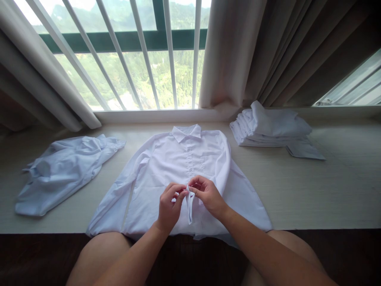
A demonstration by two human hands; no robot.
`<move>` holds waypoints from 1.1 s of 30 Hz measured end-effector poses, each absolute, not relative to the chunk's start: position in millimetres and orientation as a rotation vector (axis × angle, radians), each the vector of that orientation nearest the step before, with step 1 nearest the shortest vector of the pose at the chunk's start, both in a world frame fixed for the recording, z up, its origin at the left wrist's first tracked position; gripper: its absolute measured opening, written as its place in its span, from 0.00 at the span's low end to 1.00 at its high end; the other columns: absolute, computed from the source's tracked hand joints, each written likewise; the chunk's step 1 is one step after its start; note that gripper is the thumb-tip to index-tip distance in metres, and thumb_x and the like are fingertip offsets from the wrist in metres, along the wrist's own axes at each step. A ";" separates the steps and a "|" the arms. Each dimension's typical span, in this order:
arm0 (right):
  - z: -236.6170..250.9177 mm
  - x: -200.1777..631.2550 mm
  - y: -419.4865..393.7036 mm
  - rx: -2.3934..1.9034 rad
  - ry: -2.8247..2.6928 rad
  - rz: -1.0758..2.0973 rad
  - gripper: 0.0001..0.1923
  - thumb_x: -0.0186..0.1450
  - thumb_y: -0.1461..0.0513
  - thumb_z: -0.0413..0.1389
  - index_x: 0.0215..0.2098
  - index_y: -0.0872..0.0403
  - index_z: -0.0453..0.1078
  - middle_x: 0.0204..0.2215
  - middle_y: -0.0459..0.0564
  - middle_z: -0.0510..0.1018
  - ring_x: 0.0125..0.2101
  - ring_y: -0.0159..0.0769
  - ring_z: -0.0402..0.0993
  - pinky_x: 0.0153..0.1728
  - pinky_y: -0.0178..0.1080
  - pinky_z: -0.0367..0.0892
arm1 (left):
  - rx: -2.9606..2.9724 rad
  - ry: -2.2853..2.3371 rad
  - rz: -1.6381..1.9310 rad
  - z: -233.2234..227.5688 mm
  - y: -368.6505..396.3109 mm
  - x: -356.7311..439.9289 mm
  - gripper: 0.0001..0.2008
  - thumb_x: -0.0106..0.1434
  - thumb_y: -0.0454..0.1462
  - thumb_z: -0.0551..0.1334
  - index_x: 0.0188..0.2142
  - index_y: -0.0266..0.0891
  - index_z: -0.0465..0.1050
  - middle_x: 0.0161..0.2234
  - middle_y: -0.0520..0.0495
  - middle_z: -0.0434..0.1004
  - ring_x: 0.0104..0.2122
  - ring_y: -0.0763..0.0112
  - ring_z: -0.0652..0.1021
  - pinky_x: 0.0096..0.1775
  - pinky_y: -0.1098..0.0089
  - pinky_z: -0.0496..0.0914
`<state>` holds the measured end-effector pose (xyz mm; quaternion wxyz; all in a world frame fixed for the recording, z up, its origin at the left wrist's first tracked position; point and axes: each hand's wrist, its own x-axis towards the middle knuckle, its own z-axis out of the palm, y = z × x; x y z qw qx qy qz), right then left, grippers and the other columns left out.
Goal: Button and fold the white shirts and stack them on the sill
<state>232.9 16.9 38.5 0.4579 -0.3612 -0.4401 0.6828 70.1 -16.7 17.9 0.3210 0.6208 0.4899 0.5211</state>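
Left hand (172, 204) and right hand (208, 195) both pinched closed on front placket (189, 208) of white shirt (169, 159), spread mid-ledge (342, 186), hem over front edge. Folded stack (276, 127) sat right, near back edge; crumpled garment (67, 171) lay left.

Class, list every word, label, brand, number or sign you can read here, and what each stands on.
None: no readable text shows on the spread white shirt, the crumpled garment, the folded stack or the curtain.
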 end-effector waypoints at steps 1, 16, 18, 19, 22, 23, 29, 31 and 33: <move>38.3 232.9 17.0 -0.889 -1.087 1.681 0.15 0.57 0.54 0.70 0.33 0.52 0.72 0.29 0.43 0.75 0.31 0.32 0.70 0.34 0.37 0.63 | 1.630 1.291 1.367 17.8 -16.7 70.2 0.05 0.69 0.39 0.63 0.40 0.41 0.78 0.36 0.48 0.74 0.34 0.71 0.77 0.29 0.75 0.73; 31.1 231.3 16.0 -0.809 -0.985 1.747 0.13 0.59 0.55 0.68 0.34 0.52 0.72 0.30 0.43 0.76 0.32 0.34 0.74 0.39 0.39 0.67 | 1.504 1.225 1.351 21.1 -17.7 72.7 0.09 0.70 0.40 0.61 0.43 0.42 0.80 0.36 0.48 0.73 0.27 0.76 0.73 0.24 0.75 0.72; 30.9 231.5 16.2 -0.797 -0.982 1.748 0.12 0.59 0.56 0.68 0.34 0.52 0.73 0.30 0.43 0.76 0.32 0.34 0.74 0.39 0.39 0.67 | 1.496 1.226 1.354 22.1 -18.0 73.1 0.09 0.70 0.40 0.62 0.44 0.42 0.80 0.37 0.48 0.73 0.28 0.75 0.74 0.24 0.75 0.72; 30.9 231.5 16.3 -0.794 -0.984 1.748 0.12 0.59 0.56 0.68 0.34 0.52 0.73 0.30 0.43 0.76 0.32 0.34 0.74 0.39 0.39 0.68 | 1.496 1.233 1.359 22.6 -18.1 73.3 0.09 0.69 0.40 0.62 0.43 0.42 0.80 0.37 0.48 0.74 0.29 0.74 0.75 0.24 0.75 0.72; 30.2 231.7 16.7 -0.798 -0.998 1.742 0.13 0.59 0.55 0.68 0.34 0.51 0.72 0.30 0.44 0.76 0.33 0.35 0.75 0.39 0.39 0.68 | 1.509 1.266 1.375 23.6 -18.6 73.2 0.08 0.69 0.40 0.63 0.42 0.42 0.81 0.36 0.48 0.74 0.29 0.73 0.76 0.24 0.75 0.72; 30.1 231.8 16.8 -0.799 -1.006 1.740 0.13 0.59 0.54 0.68 0.34 0.51 0.72 0.30 0.44 0.77 0.33 0.35 0.75 0.39 0.40 0.68 | 1.514 1.275 1.378 23.9 -18.8 73.0 0.08 0.69 0.40 0.63 0.42 0.42 0.81 0.36 0.48 0.74 0.29 0.73 0.76 0.25 0.75 0.72; 31.4 232.9 17.2 -0.780 -1.024 1.766 0.14 0.59 0.54 0.69 0.34 0.52 0.72 0.30 0.45 0.77 0.33 0.36 0.75 0.38 0.39 0.67 | 1.546 1.298 1.373 25.0 -19.2 71.5 0.08 0.69 0.39 0.63 0.41 0.43 0.81 0.35 0.48 0.74 0.30 0.74 0.76 0.26 0.75 0.73; 31.8 233.4 17.5 -0.779 -1.023 1.772 0.14 0.59 0.54 0.69 0.34 0.52 0.72 0.30 0.45 0.77 0.33 0.35 0.75 0.37 0.39 0.67 | 1.553 1.302 1.376 24.9 -19.2 71.1 0.08 0.69 0.39 0.63 0.41 0.43 0.81 0.35 0.49 0.74 0.30 0.74 0.76 0.27 0.75 0.73; 31.6 233.7 17.9 -0.787 -1.028 1.777 0.14 0.59 0.54 0.69 0.34 0.52 0.72 0.30 0.45 0.77 0.33 0.35 0.75 0.37 0.39 0.67 | 1.562 1.308 1.378 24.7 -19.1 70.8 0.08 0.69 0.39 0.63 0.41 0.43 0.82 0.35 0.48 0.75 0.30 0.74 0.76 0.28 0.75 0.73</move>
